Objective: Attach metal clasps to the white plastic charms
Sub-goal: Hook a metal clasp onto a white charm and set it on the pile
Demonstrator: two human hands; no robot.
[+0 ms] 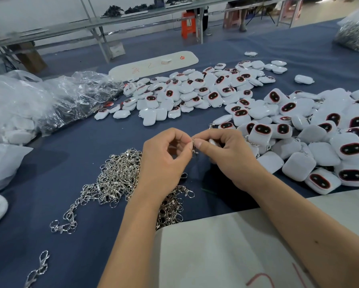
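My left hand (164, 156) and my right hand (226, 154) meet above the blue table. Between their fingertips sits a small metal clasp (194, 147); my left thumb and forefinger pinch its ring. My right hand grips a white plastic charm (213, 141), mostly hidden by the fingers, and its thumb presses against the clasp. A heap of loose silver clasps (116, 181) lies below my left hand. White charms with dark red-rimmed ovals lie piled to the right (324, 146) and further back in the middle (195, 92).
Clear plastic bags (50, 100) are heaped at the left. A white board with red marks (153, 63) lies at the back, another (226, 246) at the near edge under my right forearm. A bag of metal parts (355, 36) sits far right. Loose clasps (39, 267) lie near left.
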